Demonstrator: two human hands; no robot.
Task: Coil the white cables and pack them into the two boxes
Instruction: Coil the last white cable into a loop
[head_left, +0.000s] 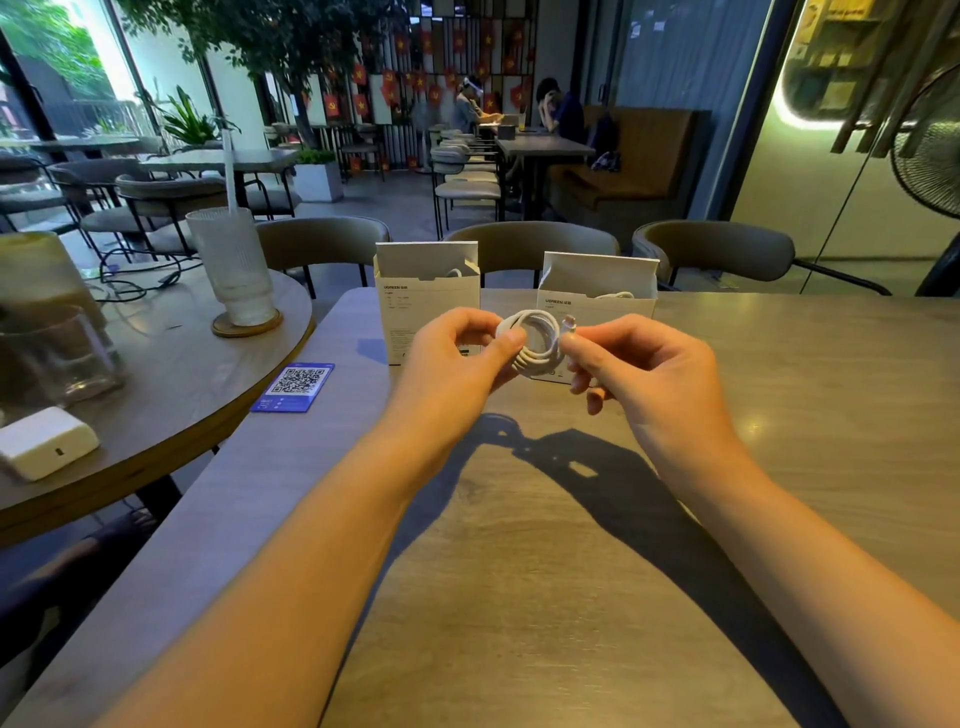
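A coiled white cable (537, 340) hangs above the table between both hands. My left hand (457, 353) pinches the coil's left side between thumb and fingers. My right hand (639, 369) pinches the cable's end by its plug near the coil's right side. Behind them two white boxes stand upright with open top flaps: the left box (415, 306) and the right box (597, 283). A bit of white cable shows inside each box's opening.
The boxes stand on a wooden table (571, 571). To the left is a round table (171, 395) with a glass (231, 265) on a coaster, a blue QR card (296, 387) and a white power bank (44, 441). Chairs stand behind the table.
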